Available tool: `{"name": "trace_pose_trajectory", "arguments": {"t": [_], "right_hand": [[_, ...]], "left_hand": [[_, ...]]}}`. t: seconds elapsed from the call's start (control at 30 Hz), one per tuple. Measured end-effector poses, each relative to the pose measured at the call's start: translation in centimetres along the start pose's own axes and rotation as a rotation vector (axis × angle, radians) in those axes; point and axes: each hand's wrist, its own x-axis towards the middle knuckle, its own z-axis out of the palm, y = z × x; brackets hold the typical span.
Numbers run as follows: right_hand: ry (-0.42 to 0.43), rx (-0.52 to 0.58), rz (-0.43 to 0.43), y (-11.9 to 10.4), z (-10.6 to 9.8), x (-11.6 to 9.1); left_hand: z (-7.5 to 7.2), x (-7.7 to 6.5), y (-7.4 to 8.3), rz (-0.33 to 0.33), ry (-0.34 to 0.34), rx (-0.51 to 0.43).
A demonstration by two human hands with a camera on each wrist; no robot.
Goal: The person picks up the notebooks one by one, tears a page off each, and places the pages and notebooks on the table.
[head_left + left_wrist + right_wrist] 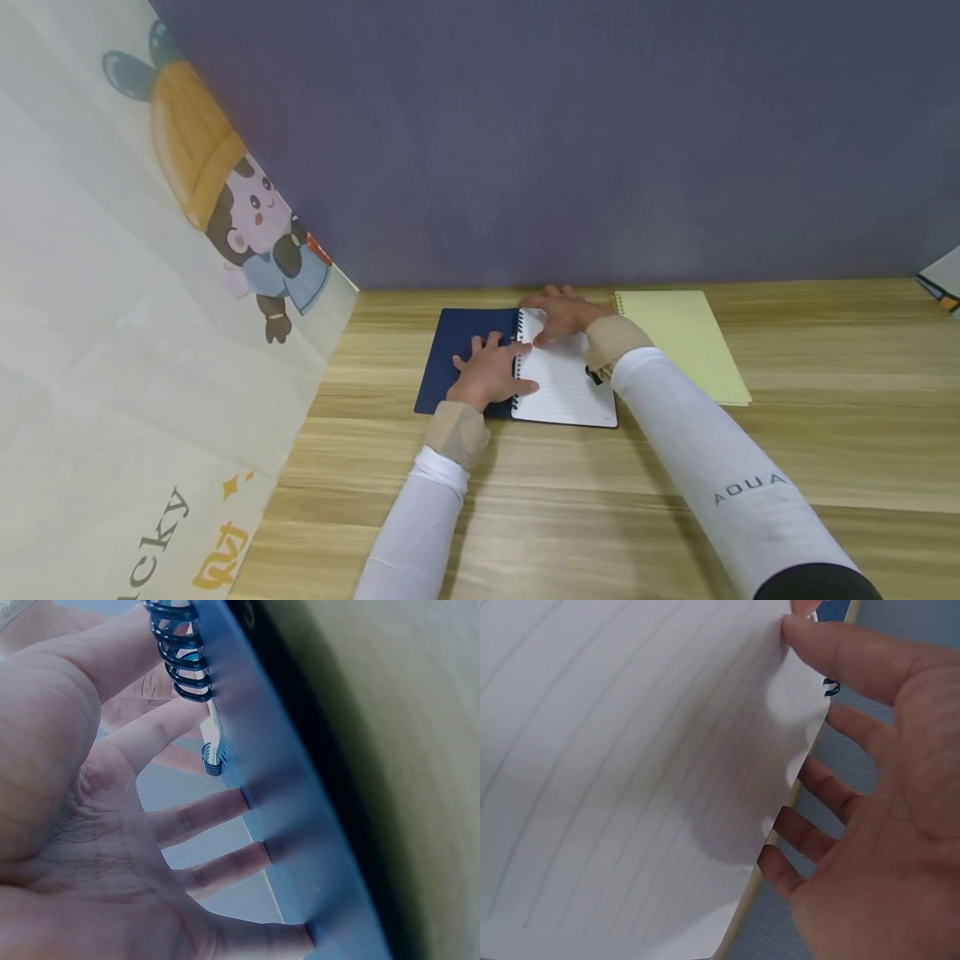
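Note:
A spiral-bound notebook lies spread on the table, its dark blue cover to the left and a lined white page to the right. Across the binding spreads my left hand, three fingertips touching the cover while the index finger and thumb reach over the page. In the left wrist view, those fingers are straight beside the black spiral binding. At the top of the page is my right hand. Its thumb touches the page, and the other fingertips rest along the page's far edge.
A pale yellow notebook lies on the wooden table, to the right beyond my right forearm. Behind the table rises a dark purple-grey panel. A white wall with cartoon prints borders the left side.

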Motion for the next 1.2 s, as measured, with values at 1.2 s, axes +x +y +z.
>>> {"name": "trace_pose_trajectory", "arguments": {"t": [1.2], "right_hand": [[0.305, 0.295, 0.048, 4.2, 1.9, -9.7]], "left_hand": [[-0.2, -0.2, -0.2, 0.002, 0.007, -0.058]]}}
